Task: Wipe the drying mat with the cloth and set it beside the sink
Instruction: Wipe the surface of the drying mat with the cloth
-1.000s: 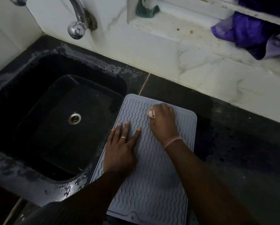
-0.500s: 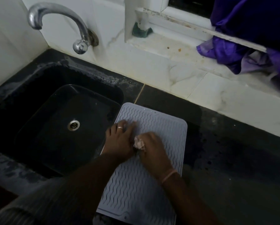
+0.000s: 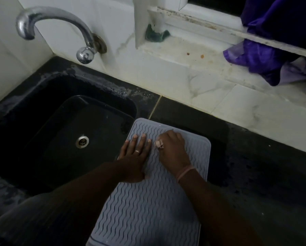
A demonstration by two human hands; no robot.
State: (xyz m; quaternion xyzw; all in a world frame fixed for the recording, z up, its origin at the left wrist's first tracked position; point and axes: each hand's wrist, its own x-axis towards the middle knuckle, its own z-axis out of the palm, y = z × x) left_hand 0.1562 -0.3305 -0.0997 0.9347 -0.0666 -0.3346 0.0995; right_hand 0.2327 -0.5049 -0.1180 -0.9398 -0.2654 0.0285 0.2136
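Grey mat [image 3: 148,206] already lies beside the sink [image 3: 63,125]; left hand [image 3: 133,157] presses flat, right hand [image 3: 173,150] pinches the cloth [image 3: 159,144], mid-wipe.

Support was a dark, near-black stone countertop [image 3: 255,174], wet-looking and speckled, with a black rectangular sink [image 3: 42,125] sunk into its left part. A pale grey rectangular silicone drying mat with wavy ribs [image 3: 148,210] lay flat directly on the counter, just right of the sink, its left edge at the basin rim. Counter met white marble-look wall tiles [image 3: 255,112] at the back. A white tiled window ledge [image 3: 184,55] higher up carried a crumpled purple cloth [image 3: 266,59] and a small dark green scrap [image 3: 155,35].
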